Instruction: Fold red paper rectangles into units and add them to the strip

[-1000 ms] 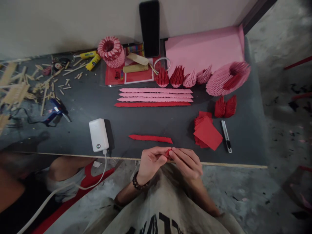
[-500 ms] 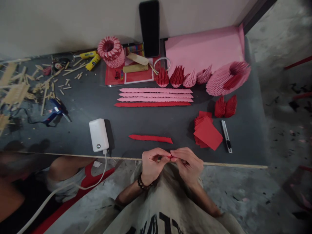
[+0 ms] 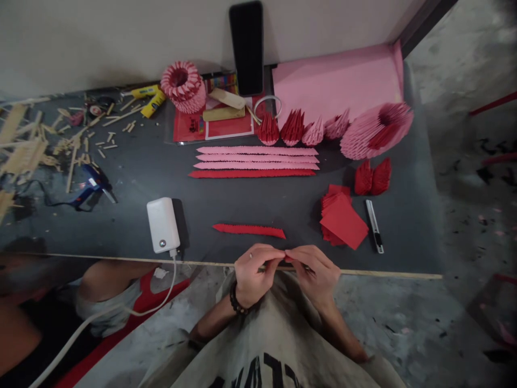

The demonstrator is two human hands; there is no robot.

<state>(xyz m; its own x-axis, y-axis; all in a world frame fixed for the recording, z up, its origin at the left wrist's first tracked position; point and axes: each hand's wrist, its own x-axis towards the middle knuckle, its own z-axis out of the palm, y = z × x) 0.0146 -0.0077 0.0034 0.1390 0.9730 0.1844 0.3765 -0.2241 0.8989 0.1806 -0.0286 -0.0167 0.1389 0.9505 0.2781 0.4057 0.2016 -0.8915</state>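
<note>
Fingertip to fingertip, my left hand (image 3: 256, 270) and my right hand (image 3: 315, 274) pinch a small piece of red paper (image 3: 287, 258) at the table's front edge. Most of that piece is hidden by the fingers. Just beyond lies a short red strip of folded paper (image 3: 249, 230). To the right of my hands is a pile of red paper rectangles (image 3: 344, 218), with a utility knife (image 3: 375, 226) beside it. Farther back, several long pink paper strips (image 3: 257, 158) lie parallel to a red one (image 3: 252, 173).
A white power bank (image 3: 163, 225) with a cable stands left. Behind are a phone (image 3: 246, 48), a pink folded-paper vase (image 3: 183, 89) and a larger pink paper piece (image 3: 375, 132). Wood scraps (image 3: 24, 145) and a blue glue gun (image 3: 93, 180) lie left. Another person (image 3: 60, 307) sits at lower left.
Both hands have shifted slightly, with the fingertips closing further over the small red paper, so less of it shows. The things on the table have stayed put.
</note>
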